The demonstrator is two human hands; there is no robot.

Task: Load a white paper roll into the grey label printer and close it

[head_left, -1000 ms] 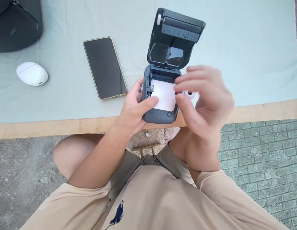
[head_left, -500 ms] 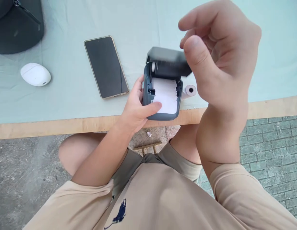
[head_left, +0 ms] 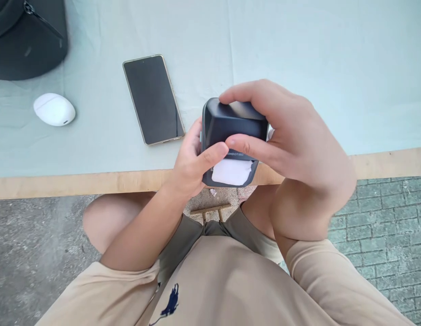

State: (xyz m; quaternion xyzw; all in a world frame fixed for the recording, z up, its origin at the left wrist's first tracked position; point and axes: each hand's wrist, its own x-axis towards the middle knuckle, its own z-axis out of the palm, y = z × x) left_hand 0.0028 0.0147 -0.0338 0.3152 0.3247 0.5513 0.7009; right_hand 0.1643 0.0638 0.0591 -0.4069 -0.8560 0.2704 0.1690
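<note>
A small dark label printer is held over the table's front edge, its lid down over the body. White paper with a ragged right edge shows at its near end. My left hand wraps the printer's left side, thumb on top. Across the lid lies my right hand, its thumb at the near side and its fingertips at the far edge. The two thumb tips nearly meet. Behind the right hand, a paper roll is almost fully hidden; only a sliver of white shows.
A phone lies screen up, left of the printer. Farther left are a white rounded device and a black zippered case. The wooden table edge runs above my knees.
The printer's lid has swung from raised to down, covering most of the paper. My right hand has come down onto it, and the printer sits slightly nearer me.
</note>
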